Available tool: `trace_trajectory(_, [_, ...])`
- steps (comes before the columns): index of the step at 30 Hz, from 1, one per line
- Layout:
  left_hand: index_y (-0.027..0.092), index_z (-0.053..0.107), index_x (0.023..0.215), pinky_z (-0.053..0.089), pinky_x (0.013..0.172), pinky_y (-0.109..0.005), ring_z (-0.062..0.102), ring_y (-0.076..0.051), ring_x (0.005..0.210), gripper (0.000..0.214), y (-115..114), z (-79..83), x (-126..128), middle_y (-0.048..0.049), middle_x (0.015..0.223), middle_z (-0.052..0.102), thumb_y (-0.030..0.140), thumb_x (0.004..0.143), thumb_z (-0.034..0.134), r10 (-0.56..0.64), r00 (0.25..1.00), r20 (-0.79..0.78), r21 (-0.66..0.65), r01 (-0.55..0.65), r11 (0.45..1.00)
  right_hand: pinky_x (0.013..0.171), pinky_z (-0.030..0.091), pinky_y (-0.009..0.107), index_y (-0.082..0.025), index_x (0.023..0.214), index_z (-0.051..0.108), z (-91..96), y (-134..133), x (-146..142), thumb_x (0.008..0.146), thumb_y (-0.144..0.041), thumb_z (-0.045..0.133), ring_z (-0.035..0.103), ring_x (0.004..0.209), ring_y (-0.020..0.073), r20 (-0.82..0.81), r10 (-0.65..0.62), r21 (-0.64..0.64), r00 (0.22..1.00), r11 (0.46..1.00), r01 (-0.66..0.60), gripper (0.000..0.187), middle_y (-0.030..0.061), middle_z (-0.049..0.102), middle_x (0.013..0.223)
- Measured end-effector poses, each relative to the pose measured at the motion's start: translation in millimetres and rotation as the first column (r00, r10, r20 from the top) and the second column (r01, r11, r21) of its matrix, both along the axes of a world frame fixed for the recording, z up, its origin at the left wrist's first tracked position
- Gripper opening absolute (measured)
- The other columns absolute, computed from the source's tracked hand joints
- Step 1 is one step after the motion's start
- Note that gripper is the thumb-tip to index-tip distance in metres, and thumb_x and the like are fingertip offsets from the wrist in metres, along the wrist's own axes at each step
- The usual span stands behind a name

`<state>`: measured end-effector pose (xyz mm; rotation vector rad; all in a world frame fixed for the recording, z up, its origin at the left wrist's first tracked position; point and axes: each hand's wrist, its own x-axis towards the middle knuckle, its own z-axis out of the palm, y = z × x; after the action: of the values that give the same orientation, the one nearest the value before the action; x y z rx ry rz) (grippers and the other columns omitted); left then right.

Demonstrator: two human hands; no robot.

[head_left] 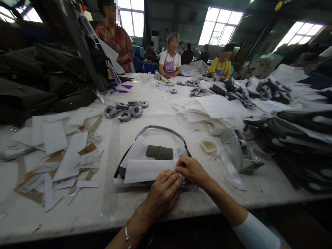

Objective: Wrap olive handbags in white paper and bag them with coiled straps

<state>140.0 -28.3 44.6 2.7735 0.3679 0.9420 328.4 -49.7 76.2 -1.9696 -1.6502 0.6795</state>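
Note:
A dark grey handbag lies flat near the table's front edge, its thin strap arcing behind it. White paper sheets cover most of it. My left hand rests on the paper's near right corner, fingers curled together and pressing it down. My right hand is just beside it, fingers pinched on the paper's edge at the bag's right side. The two hands almost touch.
The white table holds grey tape rolls, a stack of white sheets, a small glue tray, paper scraps at left, and dark bags piled at right. Several other people sit at the far end.

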Motion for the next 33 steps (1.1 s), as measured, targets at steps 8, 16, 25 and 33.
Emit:
trace_trajectory(8, [0.016, 0.06, 0.112, 0.051, 0.1, -0.045, 0.061, -0.025, 0.105, 0.027, -4.0, -1.1, 10.3, -0.0084, 0.106, 0.067, 0.017, 0.085, 0.06, 0.097, 0.995, -0.006, -0.062, -0.098, 0.993, 0.086, 0.045, 0.035, -0.021, 0.096, 0.068, 7.7, 8.2, -2.8, 0.081, -0.022, 0.071, 0.063, 0.099, 0.0234, 0.373, 0.063, 0.152, 0.926, 0.98, -0.128, 0.015, 0.0052, 0.07, 0.104])
trace_trajectory(16, [0.018, 0.06, 0.113, 0.052, 0.098, -0.047, 0.06, -0.026, 0.104, 0.03, -2.5, -0.5, 7.7, -0.0074, 0.107, 0.067, 0.014, 0.083, 0.061, 0.065, 0.997, -0.034, -0.085, -0.067, 0.994, 0.117, 0.017, 0.054, -0.018, 0.131, 0.057, 1.5, 25.8, 9.2, 0.091, -0.037, 0.063, 0.042, 0.136, 0.0293, 0.505, 0.248, 0.003, 0.827, 0.957, -0.289, 0.044, 0.0118, 0.059, 0.136])
trace_trajectory(25, [0.02, 0.061, 0.111, 0.054, 0.094, -0.046, 0.062, -0.026, 0.104, 0.032, 0.1, -0.4, 8.7, -0.0066, 0.106, 0.068, 0.01, 0.081, 0.059, 0.07, 0.998, -0.007, -0.053, -0.07, 0.996, 0.113, 0.026, 0.055, -0.023, 0.107, 0.073, 11.3, 49.8, 26.8, 0.079, -0.046, 0.073, 0.049, 0.13, 0.0322, 0.32, 0.051, 0.097, 0.946, 0.991, -0.087, 0.036, 0.0108, 0.064, 0.129])
trace_trajectory(33, [0.023, 0.062, 0.116, 0.056, 0.092, -0.042, 0.066, -0.025, 0.102, 0.027, 13.7, -16.0, 8.2, -0.0051, 0.108, 0.07, 0.019, 0.09, 0.052, 0.044, 0.996, 0.083, 0.058, -0.049, 0.997, 0.085, 0.051, 0.034, -0.017, 0.107, 0.071, 57.6, -85.5, 156.6, 0.089, -0.05, 0.045, 0.067, 0.098, 0.0249, 0.052, -0.588, 0.36, 0.807, 0.765, 0.534, 0.046, 0.0104, 0.073, 0.106])
